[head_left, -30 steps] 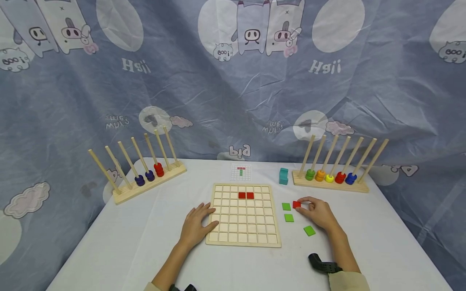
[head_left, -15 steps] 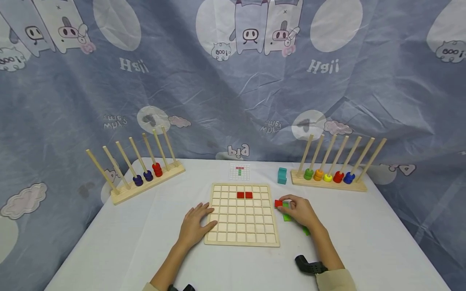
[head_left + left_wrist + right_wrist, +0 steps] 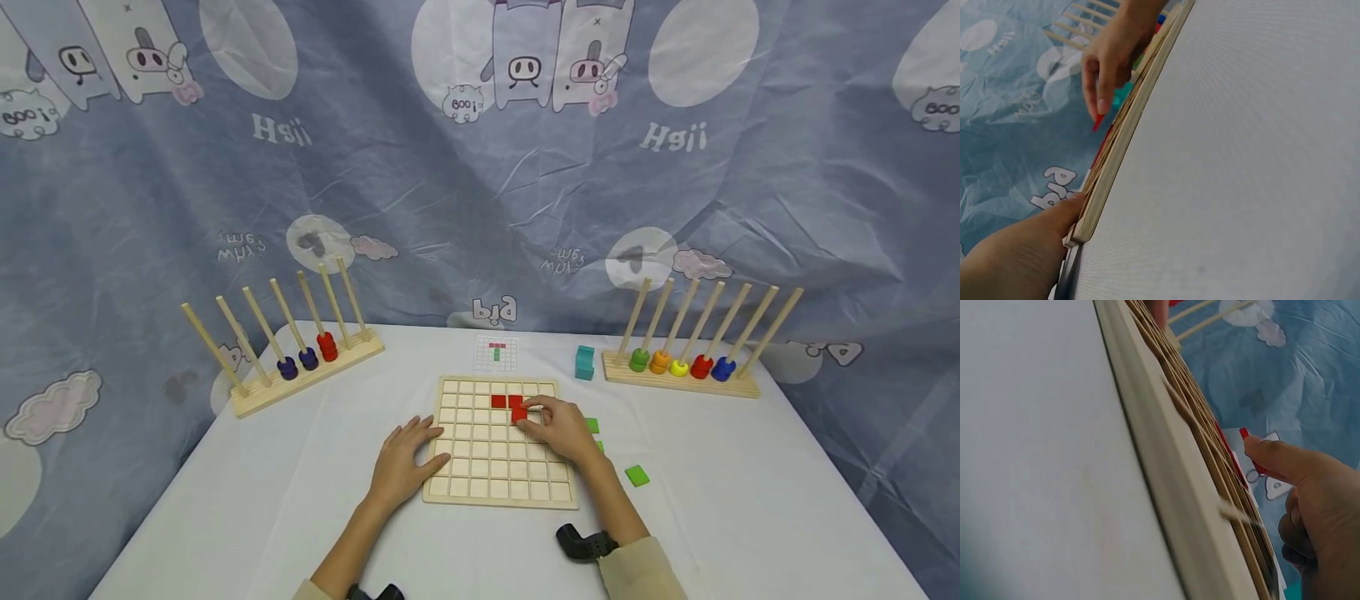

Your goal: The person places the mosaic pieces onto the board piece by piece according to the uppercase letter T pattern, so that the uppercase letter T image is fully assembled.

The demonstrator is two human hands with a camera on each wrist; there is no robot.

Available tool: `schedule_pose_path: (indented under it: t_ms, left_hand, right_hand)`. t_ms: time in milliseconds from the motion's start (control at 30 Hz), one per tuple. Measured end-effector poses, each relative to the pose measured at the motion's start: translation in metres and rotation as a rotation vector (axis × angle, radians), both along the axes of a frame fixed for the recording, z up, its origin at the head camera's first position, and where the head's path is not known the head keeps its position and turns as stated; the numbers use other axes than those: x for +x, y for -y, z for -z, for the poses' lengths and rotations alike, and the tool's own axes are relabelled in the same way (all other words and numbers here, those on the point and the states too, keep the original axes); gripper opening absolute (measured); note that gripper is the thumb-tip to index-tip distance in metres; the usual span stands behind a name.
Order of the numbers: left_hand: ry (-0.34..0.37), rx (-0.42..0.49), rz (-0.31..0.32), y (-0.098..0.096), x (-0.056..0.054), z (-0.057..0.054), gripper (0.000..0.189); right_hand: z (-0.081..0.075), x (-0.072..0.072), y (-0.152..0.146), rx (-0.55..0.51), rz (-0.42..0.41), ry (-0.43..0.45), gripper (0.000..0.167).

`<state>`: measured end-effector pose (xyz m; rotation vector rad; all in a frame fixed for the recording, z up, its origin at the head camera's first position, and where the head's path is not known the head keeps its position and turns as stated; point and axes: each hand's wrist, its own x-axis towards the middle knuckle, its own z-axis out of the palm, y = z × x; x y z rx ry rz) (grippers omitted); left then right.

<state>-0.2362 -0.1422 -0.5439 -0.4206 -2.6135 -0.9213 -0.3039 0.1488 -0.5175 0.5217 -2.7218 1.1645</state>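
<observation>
With thumb and fingertips, my right hand (image 3: 564, 429) pinches a red square tile (image 3: 519, 415) over the upper right part of the wooden grid board (image 3: 480, 468). In the left wrist view the tile (image 3: 1098, 122) is tilted and raised off the board. Two red tiles, a left one (image 3: 498, 402) and a right one (image 3: 515, 400), lie side by side in an upper row. My left hand (image 3: 401, 462) rests at the board's left edge, fingers extended; the left wrist view shows its thumb (image 3: 1072, 205) on the rim.
Green tiles (image 3: 637, 476) lie right of the board, two partly behind my right hand. A printed pattern card (image 3: 496, 354) and a teal block (image 3: 584, 363) sit behind it. Peg racks with coloured rings stand at back left (image 3: 307, 375) and back right (image 3: 681, 380).
My right hand has carried the red tile leftward from beside the green tiles to over the board. The left hand has stayed at the board's edge.
</observation>
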Motion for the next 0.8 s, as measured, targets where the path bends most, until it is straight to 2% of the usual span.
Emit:
schedule_pose_path:
  t_ms: [400,800]
  left_hand:
    - [-0.009,0.003,0.001,0.001,-0.002,0.001,0.047]
    - [0.005,-0.012,-0.013,0.000,-0.002,0.001,0.046]
  right_hand:
    - [0.006,-0.020,0.048,0.013,0.016,-0.042,0.032]
    - [0.006,-0.032,0.062,0.042,0.022,-0.048,0.031]
